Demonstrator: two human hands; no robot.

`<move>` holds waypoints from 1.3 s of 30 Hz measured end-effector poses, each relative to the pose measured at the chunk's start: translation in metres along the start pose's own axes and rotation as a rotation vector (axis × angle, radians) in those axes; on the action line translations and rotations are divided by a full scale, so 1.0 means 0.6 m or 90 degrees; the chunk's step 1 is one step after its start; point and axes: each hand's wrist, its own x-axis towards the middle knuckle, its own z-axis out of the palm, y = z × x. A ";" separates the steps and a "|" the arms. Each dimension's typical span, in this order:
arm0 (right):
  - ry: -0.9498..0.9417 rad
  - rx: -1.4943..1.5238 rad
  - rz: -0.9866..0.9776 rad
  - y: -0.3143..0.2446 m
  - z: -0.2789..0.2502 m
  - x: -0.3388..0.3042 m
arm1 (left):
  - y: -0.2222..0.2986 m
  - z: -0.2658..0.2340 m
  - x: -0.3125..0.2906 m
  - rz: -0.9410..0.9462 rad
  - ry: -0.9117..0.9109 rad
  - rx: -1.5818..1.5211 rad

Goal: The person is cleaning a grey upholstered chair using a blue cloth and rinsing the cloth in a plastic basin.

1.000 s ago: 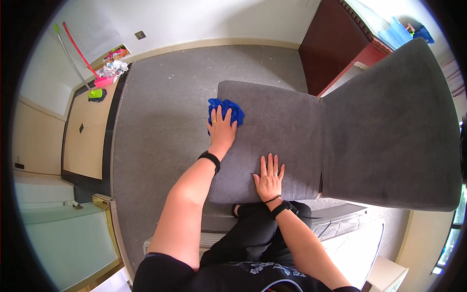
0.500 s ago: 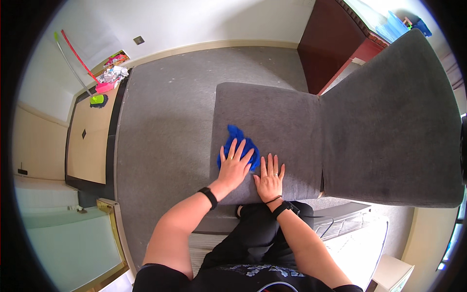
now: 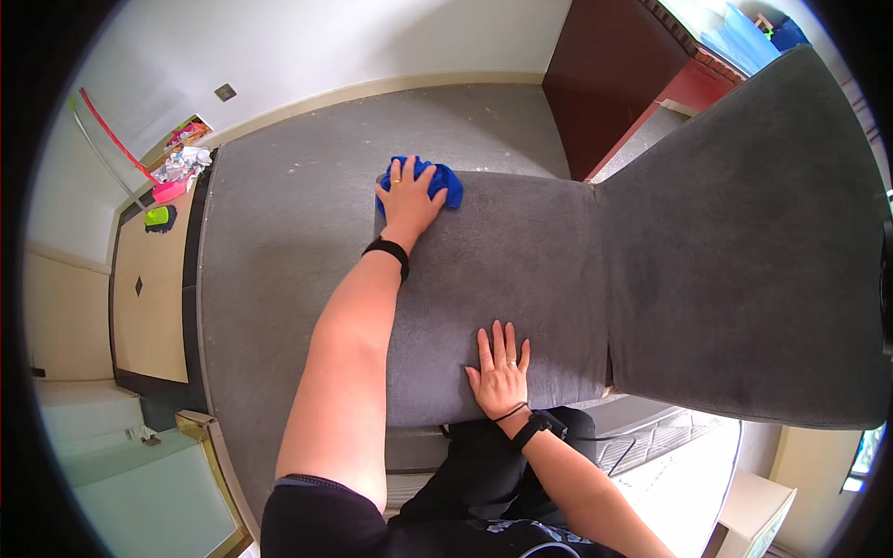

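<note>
A grey fabric chair seat (image 3: 512, 260) spreads out in front of me, its tall backrest (image 3: 744, 251) rising on the right. At the seat's far left corner my left hand (image 3: 409, 205) presses down on a bunched blue cloth (image 3: 453, 188), fingers spread over it. Part of the cloth lies hidden beneath the palm. My right hand (image 3: 502, 379) rests flat on the near part of the seat, open and holding nothing.
A dark red wooden desk (image 3: 614, 84) stands at the far right, with a blue translucent bin (image 3: 739, 42) on top. Far left are a pink dustpan (image 3: 170, 191) and a green broom head (image 3: 158, 218). A glass panel (image 3: 158, 493) is at near left.
My left hand has slid the blue cloth away from me and slightly left, to the seat's far corner. The right hand stays on the seat's near part. The view has shifted slightly.
</note>
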 end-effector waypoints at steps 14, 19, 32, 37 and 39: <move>0.023 -0.011 -0.003 0.001 0.001 0.003 | -0.021 -0.014 -0.133 -0.031 0.084 -0.042; 0.038 -0.013 -0.010 -0.002 0.001 0.004 | 0.000 -0.073 -0.281 -0.041 0.030 -0.043; 0.058 -0.023 -0.006 -0.003 0.000 0.006 | 0.024 -0.122 -0.510 -0.113 -0.012 -0.108; 0.041 -0.038 0.001 0.002 0.000 0.005 | -0.031 -0.048 -0.356 -0.226 0.081 -0.250; 0.045 -0.038 -0.006 -0.004 0.000 0.006 | -0.083 -0.005 -0.282 -0.239 0.093 -0.328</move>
